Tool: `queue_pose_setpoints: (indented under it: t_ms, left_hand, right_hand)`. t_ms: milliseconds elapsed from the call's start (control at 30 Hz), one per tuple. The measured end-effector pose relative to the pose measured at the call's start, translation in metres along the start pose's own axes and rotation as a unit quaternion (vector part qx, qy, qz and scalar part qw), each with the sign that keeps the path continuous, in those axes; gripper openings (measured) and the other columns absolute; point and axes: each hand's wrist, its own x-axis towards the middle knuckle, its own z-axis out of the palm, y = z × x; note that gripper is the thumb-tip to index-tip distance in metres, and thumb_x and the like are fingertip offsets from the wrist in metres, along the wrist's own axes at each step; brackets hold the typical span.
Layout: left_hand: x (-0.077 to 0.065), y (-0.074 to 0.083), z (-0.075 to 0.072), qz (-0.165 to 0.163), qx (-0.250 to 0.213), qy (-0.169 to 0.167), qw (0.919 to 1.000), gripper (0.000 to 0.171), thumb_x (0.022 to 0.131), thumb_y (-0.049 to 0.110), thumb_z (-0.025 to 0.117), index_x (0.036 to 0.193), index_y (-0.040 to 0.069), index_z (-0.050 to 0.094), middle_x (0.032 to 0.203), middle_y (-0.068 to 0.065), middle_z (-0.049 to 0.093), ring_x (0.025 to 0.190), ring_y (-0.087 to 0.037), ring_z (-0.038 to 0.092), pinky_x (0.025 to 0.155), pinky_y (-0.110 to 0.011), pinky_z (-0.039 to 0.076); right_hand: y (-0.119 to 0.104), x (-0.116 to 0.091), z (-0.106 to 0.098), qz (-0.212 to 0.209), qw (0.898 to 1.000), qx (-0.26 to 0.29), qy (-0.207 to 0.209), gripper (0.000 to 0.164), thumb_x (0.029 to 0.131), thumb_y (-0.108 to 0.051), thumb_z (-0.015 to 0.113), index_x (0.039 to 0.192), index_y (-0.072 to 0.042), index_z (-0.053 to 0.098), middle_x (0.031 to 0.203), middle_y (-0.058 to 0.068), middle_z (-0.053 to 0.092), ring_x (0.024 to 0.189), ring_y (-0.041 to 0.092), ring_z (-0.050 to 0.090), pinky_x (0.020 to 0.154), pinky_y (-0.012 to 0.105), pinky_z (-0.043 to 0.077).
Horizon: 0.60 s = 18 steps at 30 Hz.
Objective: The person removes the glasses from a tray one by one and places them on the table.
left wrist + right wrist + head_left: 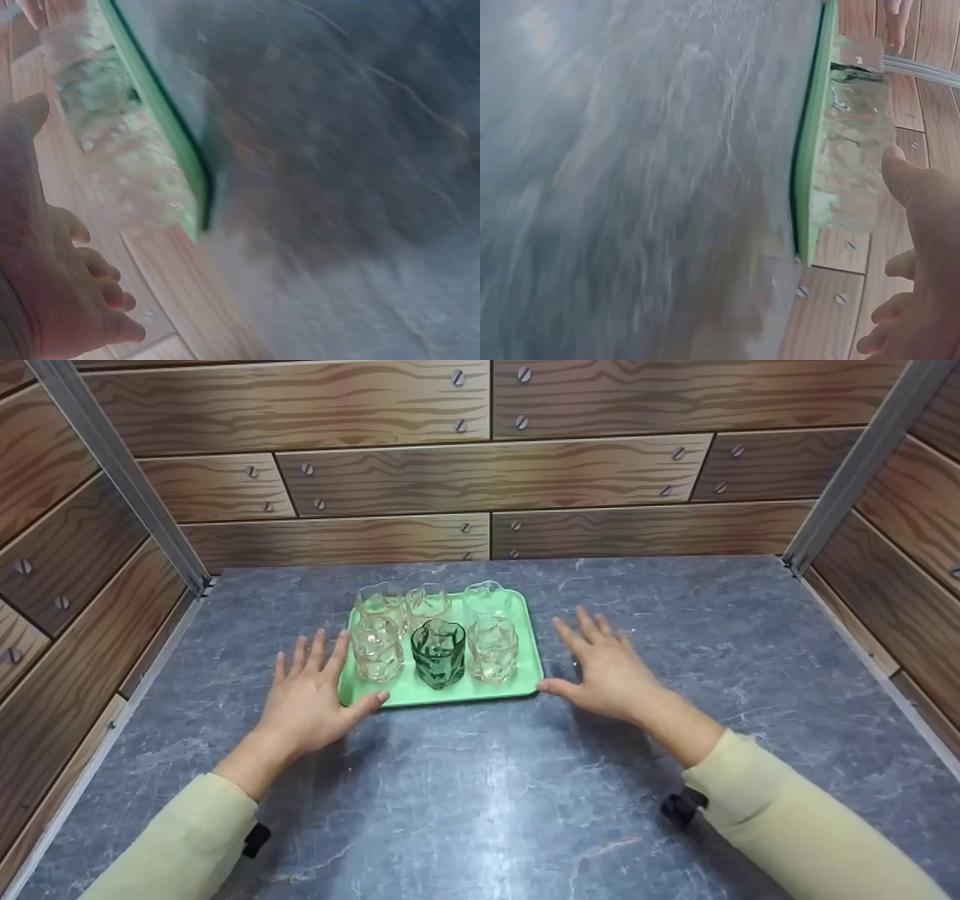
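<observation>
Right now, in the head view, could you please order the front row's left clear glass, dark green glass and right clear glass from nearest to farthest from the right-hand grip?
1. Right clear glass: front row, right side of the tray.
2. Dark green glass: front row, middle.
3. Left clear glass: front row, left side.
</observation>
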Motion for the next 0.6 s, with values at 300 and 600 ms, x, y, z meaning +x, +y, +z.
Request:
queue_pose_setpoints:
  t_ms: [300, 600]
  left_hand:
    - [0.01, -0.019, 0.019, 0.012, -0.031, -0.036, 0.9988, 0.11, 0.096, 0.083, 0.045, 0.169, 0.003, 0.021, 0.168, -0.037, 0.017, 0.153, -0.061, 0.015, 0.124, -0.069, 0.01]
    - [0.019, -0.026, 0.033, 0.015, -0.044, -0.095, 0.9944, 0.106, 0.099, 0.08, 0.044, 0.166, -0.001, 0.028, 0.169, -0.033, 0.02, 0.154, -0.059, 0.016, 0.123, -0.069, 0.014]
  right_hand:
    - [-0.006, 0.017, 0.022, -0.018, 0.999, 0.028, -0.023, 0.104, 0.091, -0.069, 0.071, 0.168, -0.011, 0.03, 0.173, 0.028, 0.014, 0.157, 0.052, 0.016, 0.122, 0.07, 0.016]
    - [-0.005, 0.028, 0.034, -0.033, 0.997, 0.046, -0.058, 0.094, 0.095, -0.064, 0.07, 0.164, -0.008, 0.04, 0.173, 0.026, 0.018, 0.156, 0.05, 0.022, 0.12, 0.07, 0.022]
